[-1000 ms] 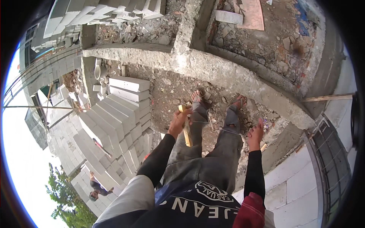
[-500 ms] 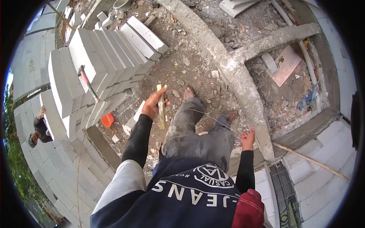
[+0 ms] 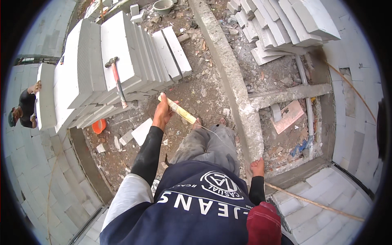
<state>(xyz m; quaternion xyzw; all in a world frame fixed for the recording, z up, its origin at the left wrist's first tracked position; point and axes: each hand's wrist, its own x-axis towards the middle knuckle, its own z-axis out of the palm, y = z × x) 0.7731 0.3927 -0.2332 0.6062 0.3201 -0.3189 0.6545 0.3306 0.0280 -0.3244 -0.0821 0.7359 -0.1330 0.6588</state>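
My left hand [image 3: 162, 113] is closed round one end of a short, flat yellowish stick [image 3: 179, 111], held above the ground in front of my legs. Pale string [image 3: 215, 134] runs from the stick's far end across my trousers toward the right, growing too thin to follow. At the right, beside the concrete beam [image 3: 245, 114], my right hand [image 3: 257, 167] is closed with its fingers pressed together. In the earlier frame the string reaches that hand. A hammer with a red handle [image 3: 116, 77] rests on the stacked white blocks [image 3: 122, 45] at the left.
Another block stack [image 3: 281, 24] stands at the far right. A co-worker [image 3: 27, 105] touches a block [image 3: 45, 96] at the far left. An orange container [image 3: 99, 126], a round basin [image 3: 163, 5] and rubble [image 3: 200, 81] lie on the ground. A thin wooden pole [image 3: 314, 200] slants at lower right.
The stick has swung from upright to slanting down to the right in my left hand. My right hand has moved lower and slightly left. My view and stance have shifted.
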